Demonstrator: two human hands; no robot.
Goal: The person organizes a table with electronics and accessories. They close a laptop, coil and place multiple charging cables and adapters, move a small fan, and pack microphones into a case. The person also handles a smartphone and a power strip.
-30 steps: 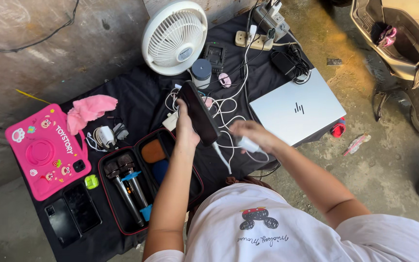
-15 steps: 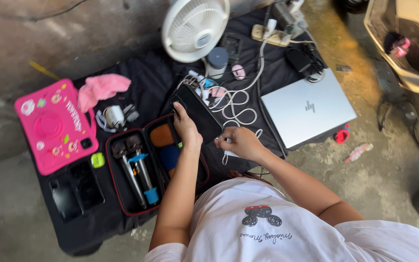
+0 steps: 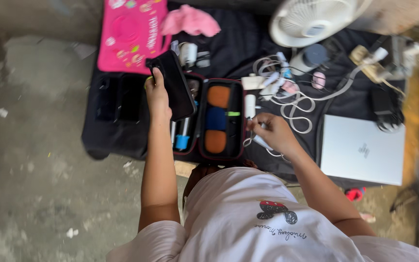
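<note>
1. The left hand point(image 3: 157, 94) grips a black phone point(image 3: 174, 85), fingers wrapped around its left edge, above the open red-trimmed case point(image 3: 209, 121).
2. The right hand point(image 3: 273, 133) has its fingers pinched on a white cable plug point(image 3: 262, 142), just right of the case.

Makeshift floor workspace; bare concrete floor point(image 3: 40, 194); black mat point(image 3: 248, 34) with gadgets.

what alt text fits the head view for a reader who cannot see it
Seen from above, a person's left hand holds a black phone over an open case on a black cloth, while the right hand grips a white cable.
</note>
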